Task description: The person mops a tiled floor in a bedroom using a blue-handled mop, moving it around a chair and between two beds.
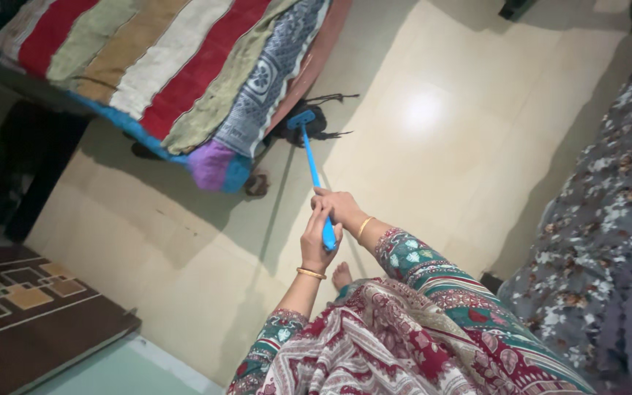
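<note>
A blue mop handle (310,157) runs from my hands out to a dark mop head (307,126) lying on the cream tiled floor beside the bed. My left hand (317,243) grips the near end of the handle. My right hand (338,205) holds the handle just above it. Both wrists wear gold bangles, and my sleeves are green with a floral pattern. My bare foot (341,276) shows below the hands.
A bed with a striped bedspread (162,66) fills the upper left, its purple and blue corner hanging near the mop head. A flowered grey fabric (608,219) covers furniture on the right. A dark patterned mat (31,307) lies at lower left.
</note>
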